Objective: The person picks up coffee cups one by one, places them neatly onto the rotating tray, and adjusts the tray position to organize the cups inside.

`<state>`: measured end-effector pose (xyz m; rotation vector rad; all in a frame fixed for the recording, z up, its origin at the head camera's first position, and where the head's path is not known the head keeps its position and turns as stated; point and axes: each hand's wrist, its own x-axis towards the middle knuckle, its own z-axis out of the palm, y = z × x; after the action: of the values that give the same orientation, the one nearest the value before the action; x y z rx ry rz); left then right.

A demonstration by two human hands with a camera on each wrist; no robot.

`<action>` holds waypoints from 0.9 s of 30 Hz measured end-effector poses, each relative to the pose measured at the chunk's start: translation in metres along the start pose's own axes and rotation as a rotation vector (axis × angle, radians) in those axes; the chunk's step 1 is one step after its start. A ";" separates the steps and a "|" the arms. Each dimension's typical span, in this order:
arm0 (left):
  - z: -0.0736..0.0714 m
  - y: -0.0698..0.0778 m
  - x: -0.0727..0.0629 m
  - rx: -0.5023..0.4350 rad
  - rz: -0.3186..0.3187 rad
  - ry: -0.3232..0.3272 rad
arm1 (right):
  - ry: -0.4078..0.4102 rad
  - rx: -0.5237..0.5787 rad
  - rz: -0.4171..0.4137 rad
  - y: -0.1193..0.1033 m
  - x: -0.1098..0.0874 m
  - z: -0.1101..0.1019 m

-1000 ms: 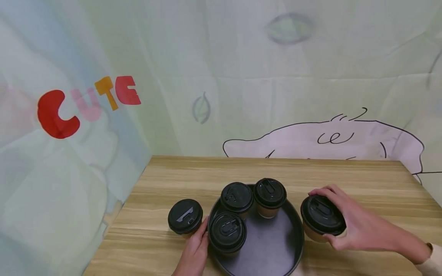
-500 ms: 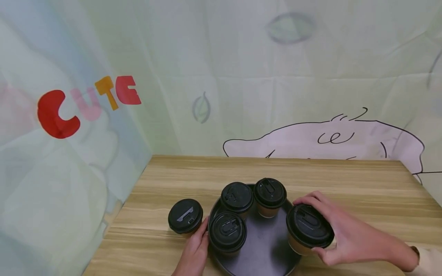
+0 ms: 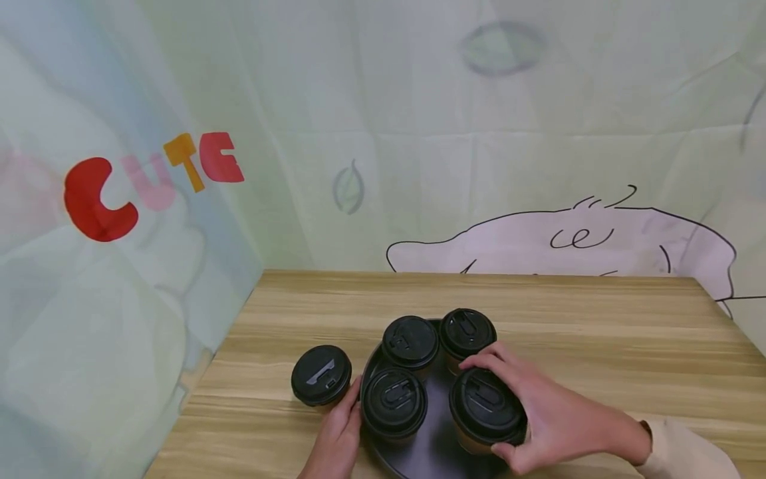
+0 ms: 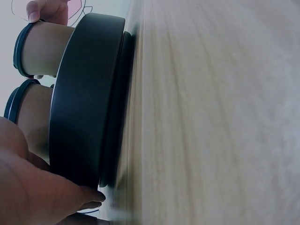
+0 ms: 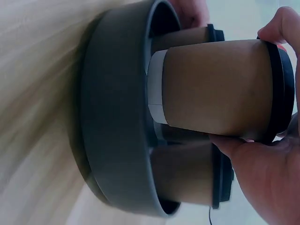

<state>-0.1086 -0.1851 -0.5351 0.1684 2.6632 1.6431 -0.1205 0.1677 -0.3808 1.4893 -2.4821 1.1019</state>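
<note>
Black lid (image 3: 486, 407) pinched between thumb and fingers, the right hand (image 3: 541, 414) holds a brown cup (image 5: 215, 89) over the dark tray (image 5: 115, 103), near its right edge. The left hand (image 3: 336, 436) touches the left edge, its curl unclear; three lidded cups (image 3: 409, 342) stand inside, another cup (image 3: 322, 376) beyond that edge.

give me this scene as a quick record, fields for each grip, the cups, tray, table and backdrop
left grip: touching the left side of the tray
right grip: holding one cup round its lidded top
held cup: over the tray
tray cups: three
outside cup: left of the tray
cup look: brown, black-lidded
tray: round, dark
table: wood-grain
backdrop: pale, coloured letters spelling CUTE
</note>
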 end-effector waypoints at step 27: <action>-0.004 0.021 -0.005 -0.002 -0.004 -0.006 | -0.082 0.114 0.134 0.008 0.005 0.041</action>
<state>-0.1017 -0.1798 -0.5154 0.1684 2.6558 1.6409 -0.1167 0.1419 -0.4142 1.4419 -2.6509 1.2482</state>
